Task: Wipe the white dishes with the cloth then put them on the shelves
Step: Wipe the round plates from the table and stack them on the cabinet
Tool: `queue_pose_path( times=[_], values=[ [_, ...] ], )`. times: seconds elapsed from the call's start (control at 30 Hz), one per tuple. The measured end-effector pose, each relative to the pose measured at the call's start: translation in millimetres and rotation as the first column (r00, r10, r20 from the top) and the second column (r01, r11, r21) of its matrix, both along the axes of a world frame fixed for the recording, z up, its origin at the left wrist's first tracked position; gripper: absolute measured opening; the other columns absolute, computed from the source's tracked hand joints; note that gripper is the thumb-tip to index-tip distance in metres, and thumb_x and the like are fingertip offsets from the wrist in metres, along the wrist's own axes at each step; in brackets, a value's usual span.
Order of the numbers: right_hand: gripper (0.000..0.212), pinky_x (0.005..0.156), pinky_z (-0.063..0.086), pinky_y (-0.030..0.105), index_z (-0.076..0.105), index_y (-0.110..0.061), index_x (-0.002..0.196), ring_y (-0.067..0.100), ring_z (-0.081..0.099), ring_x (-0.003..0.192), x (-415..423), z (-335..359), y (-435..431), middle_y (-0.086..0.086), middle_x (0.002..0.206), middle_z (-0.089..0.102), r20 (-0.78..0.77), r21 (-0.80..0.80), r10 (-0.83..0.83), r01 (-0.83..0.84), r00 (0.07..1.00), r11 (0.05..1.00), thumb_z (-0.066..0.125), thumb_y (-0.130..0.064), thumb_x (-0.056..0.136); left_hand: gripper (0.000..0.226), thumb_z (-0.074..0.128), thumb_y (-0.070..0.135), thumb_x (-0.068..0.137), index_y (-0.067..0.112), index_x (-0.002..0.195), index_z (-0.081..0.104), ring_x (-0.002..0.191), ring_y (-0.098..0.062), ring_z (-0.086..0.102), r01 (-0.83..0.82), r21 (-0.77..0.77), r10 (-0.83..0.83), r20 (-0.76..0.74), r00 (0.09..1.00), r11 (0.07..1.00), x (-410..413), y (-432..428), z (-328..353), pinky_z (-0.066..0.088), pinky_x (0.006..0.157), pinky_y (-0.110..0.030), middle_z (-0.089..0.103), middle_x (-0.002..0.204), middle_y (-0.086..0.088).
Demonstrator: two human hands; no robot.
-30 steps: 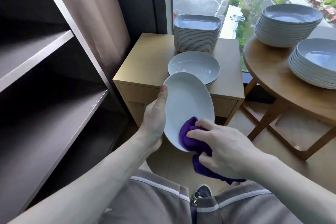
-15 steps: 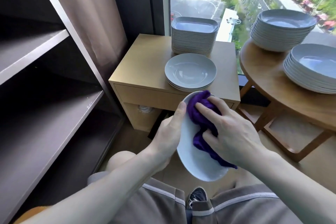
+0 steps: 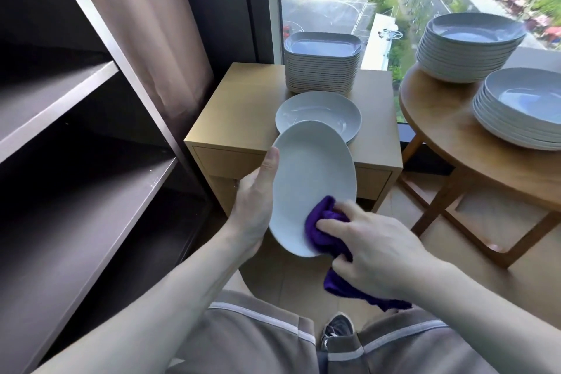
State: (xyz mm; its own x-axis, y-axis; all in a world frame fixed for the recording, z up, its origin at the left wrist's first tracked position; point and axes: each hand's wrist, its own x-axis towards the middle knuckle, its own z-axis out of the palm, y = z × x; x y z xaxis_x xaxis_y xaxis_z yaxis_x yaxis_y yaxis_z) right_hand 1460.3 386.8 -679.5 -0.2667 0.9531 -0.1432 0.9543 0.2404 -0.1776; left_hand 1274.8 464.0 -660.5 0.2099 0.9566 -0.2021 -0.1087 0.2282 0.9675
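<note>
Our left hand [image 3: 255,209] gripped the white oval ceramic dish [image 3: 312,173] by its edge — right of that grip, our right hand [image 3: 376,249] clutched the bunched purple cloth [image 3: 321,228] against it.

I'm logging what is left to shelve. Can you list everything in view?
oval dish: one, white, held tilted in front of the cabinet
cloth: one, purple, on the dish's lower part
square dish stack: one, white, cabinet back
low plate stack: one, white, cabinet front
far round stack: one, white, round table
near round stack: one, white, round table
cabinet: one, light wood, by the window
round table: one, wood, right
shelving: one, dark grey, left
curtain: one, brown, behind the shelving
shoe: one, dark, floor
shorts: one, grey, bottom
left hand: grips the dish's left rim
right hand: holds the cloth against the dish
</note>
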Motion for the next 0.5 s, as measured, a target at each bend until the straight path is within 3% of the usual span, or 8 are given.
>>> queue_pose_path(
  times=[0.13, 0.23, 0.37, 0.5],
  values=[
    [0.056, 0.073, 0.056, 0.039, 0.042, -0.04, 0.139, 0.025, 0.062, 0.096, -25, 10, -15, -0.004, 0.146, 0.04, -0.1, 0.051, 0.076, -0.071, 0.992, 0.996, 0.05, -0.043, 0.083, 0.065, 0.05, 0.067, 0.089, 0.015, 0.123, 0.073, 0.109, -0.023, 0.075, -0.045, -0.015, 0.046, 0.039, 0.998, 0.999, 0, 0, 0, 0.057, 0.091, -0.038, 0.079, 0.116, -0.006],
    [0.06, 0.067, 0.057, 0.043, 0.051, -0.031, 0.142, 0.03, 0.064, 0.09, -30, 17, -16, 0.002, 0.15, 0.044, -0.152, 0.195, 0.114, -0.083, 0.982, 0.977, 0.056, -0.033, 0.082, 0.069, 0.05, 0.069, 0.09, 0.014, 0.126, 0.073, 0.113, -0.027, 0.074, 0.032, -0.075, -0.028, 0.055, 0.998, 0.997, 6, -7, -4, 0.056, 0.099, -0.043, 0.077, 0.12, -0.011],
    [0.058, 0.063, 0.055, 0.043, 0.056, -0.028, 0.139, 0.03, 0.058, 0.077, -26, 21, -12, 0.0, 0.165, 0.029, -0.144, 0.298, 0.054, -0.009, 0.988, 0.954, 0.05, -0.026, 0.082, 0.064, 0.052, 0.069, 0.093, 0.016, 0.117, 0.079, 0.114, -0.028, 0.073, 0.123, -0.117, -0.122, 0.013, 0.992, 0.986, 14, -16, -11, 0.053, 0.107, -0.047, 0.078, 0.117, -0.013],
    [0.063, 0.06, 0.055, 0.04, 0.055, -0.027, 0.143, 0.03, 0.057, 0.072, -11, 16, -1, 0.001, 0.166, 0.028, -0.131, 0.354, -0.067, 0.11, 0.989, 0.929, 0.054, -0.026, 0.08, 0.052, 0.05, 0.062, 0.098, 0.025, 0.123, 0.077, 0.117, -0.023, 0.072, 0.169, -0.099, -0.171, -0.008, 0.985, 0.981, 17, -21, -13, 0.056, 0.102, -0.042, 0.077, 0.12, -0.006]
  ],
)
